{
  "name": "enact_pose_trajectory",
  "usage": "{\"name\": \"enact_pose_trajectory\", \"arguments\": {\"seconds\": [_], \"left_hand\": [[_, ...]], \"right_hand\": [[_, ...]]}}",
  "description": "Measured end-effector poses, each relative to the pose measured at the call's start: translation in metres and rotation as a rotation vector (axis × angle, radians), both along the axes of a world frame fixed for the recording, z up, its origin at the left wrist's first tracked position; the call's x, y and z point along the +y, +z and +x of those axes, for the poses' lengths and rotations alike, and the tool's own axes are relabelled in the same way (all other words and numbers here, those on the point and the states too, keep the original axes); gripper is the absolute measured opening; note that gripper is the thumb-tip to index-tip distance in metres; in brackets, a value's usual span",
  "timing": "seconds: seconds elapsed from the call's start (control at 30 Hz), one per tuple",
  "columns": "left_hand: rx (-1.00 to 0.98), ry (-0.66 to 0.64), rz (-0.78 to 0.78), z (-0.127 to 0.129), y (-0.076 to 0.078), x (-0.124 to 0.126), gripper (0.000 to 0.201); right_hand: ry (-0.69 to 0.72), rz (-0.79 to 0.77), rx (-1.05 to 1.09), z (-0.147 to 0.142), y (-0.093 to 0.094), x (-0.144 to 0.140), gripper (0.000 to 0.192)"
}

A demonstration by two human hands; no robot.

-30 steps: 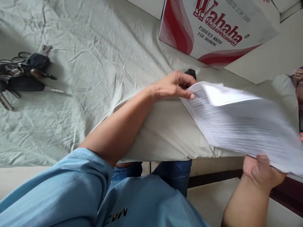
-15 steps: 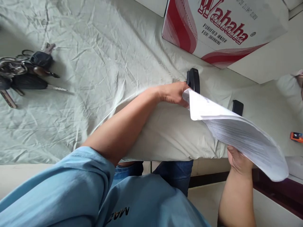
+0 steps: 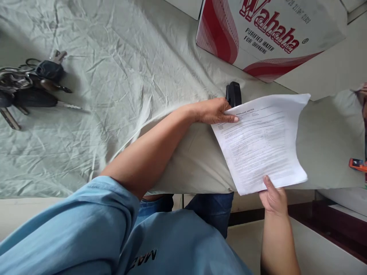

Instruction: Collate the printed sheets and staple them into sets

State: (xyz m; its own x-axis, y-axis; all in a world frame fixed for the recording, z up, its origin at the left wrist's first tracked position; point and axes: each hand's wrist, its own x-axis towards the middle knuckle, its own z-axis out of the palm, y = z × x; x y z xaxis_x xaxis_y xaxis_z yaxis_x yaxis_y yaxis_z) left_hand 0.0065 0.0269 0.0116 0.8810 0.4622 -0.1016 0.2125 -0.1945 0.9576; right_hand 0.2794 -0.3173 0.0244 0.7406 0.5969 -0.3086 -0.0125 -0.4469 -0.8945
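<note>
Printed sheets of paper are spread in front of me, text side up, bending at the right edge. My left hand grips their upper left corner, thumb on top and fingers underneath. Along the lower edge, my right hand pinches the sheets with the thumb on the printed face. What looks like a black stapler stands just beyond my left hand, its near end hidden behind hand and paper.
A Wahaha water carton stands at the back on the cloth-covered table. A bunch of keys lies far left. An orange object sits at the right edge, and part of another person shows above it.
The sheets have swung from curled over to lying face up. My right hand has moved left, and my left thumb now lies on top. A small black object is now hidden by the paper.
</note>
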Motion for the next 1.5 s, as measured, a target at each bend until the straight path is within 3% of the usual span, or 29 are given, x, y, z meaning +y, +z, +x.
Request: {"name": "enact_pose_trajectory", "arguments": {"seconds": [0.17, 0.27, 0.37, 0.5, 0.7, 0.9, 1.07, 1.27, 1.5], "left_hand": [[0.035, -0.080, -0.033, -0.002, 0.008, -0.003, 0.045], [0.057, -0.099, -0.005, -0.001, 0.009, -0.004, 0.047], [0.076, -0.102, 0.010, 0.000, 0.009, -0.004, 0.047], [0.091, -0.144, 0.007, 0.002, 0.009, -0.004, 0.044], [0.051, -0.175, -0.007, 0.005, 0.002, -0.006, 0.035], [-0.090, -0.103, -0.050, 0.006, -0.009, -0.004, 0.022], [-0.066, -0.180, -0.102, 0.008, -0.009, -0.004, 0.028], [-0.009, 0.024, -0.096, 0.004, 0.003, -0.007, 0.026], [0.012, 0.114, -0.143, 0.000, 0.006, -0.005, 0.020]], "right_hand": [[-0.037, 0.036, -0.254, 0.051, 0.009, 0.002, 0.092], [0.074, 0.054, -0.376, 0.074, 0.023, 0.018, 0.087], [0.251, 0.079, -0.405, 0.068, 0.033, 0.045, 0.085], [0.377, 0.106, -0.411, 0.038, 0.033, 0.083, 0.068], [0.272, 0.111, -0.472, 0.016, 0.023, 0.109, 0.053], [0.142, 0.136, -0.326, 0.020, 0.015, 0.104, 0.065], [0.164, 0.157, -0.282, 0.024, 0.002, 0.098, 0.062], [0.211, 0.077, -0.234, 0.042, -0.010, 0.109, 0.067], [0.241, -0.063, -0.182, 0.065, -0.015, 0.128, 0.075]]}}
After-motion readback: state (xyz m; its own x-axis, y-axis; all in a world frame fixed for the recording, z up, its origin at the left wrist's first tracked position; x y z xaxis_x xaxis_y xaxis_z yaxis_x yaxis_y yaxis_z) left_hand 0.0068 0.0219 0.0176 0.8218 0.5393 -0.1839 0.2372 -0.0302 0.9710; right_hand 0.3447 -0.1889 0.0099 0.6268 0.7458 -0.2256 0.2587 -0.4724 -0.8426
